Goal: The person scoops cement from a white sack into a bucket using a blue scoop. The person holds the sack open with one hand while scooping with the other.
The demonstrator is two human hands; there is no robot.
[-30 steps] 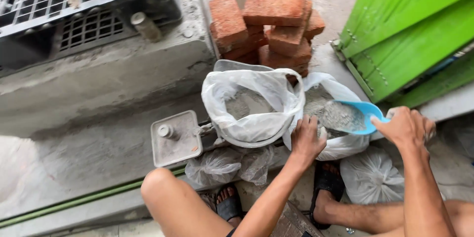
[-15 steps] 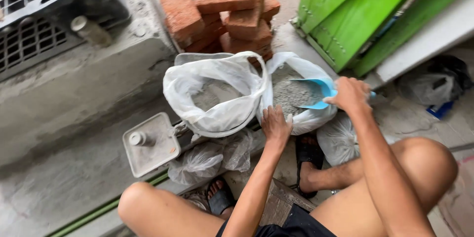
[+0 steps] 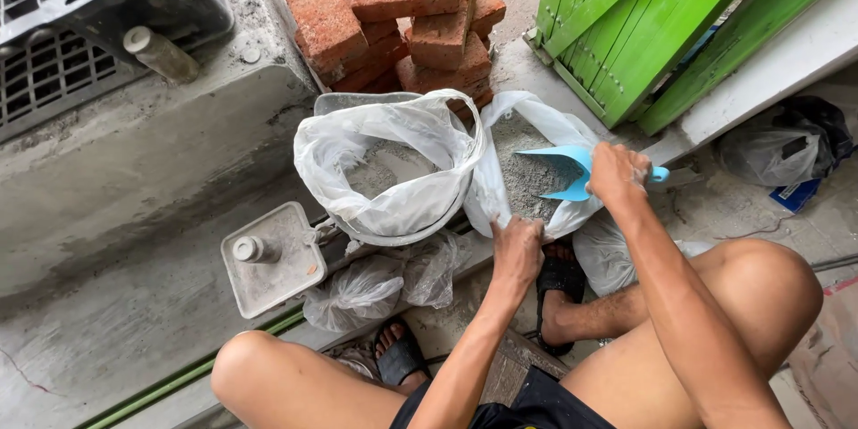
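The right hand's grip [image 3: 618,174] is clenched around the handle of a light blue plastic scoop [image 3: 559,170], whose long axis runs roughly level across the view, its pointed open mouth aimed left into the grey powder inside a white plastic bag [image 3: 536,138]. The left hand [image 3: 517,250] pinches the crinkled near rim of that bag, wrist bent, forearm reaching up from between the knees. Just left sits a second white bag [image 3: 393,156] lining a round container, also holding grey powder. Rough red bricks [image 3: 402,13] are stacked behind.
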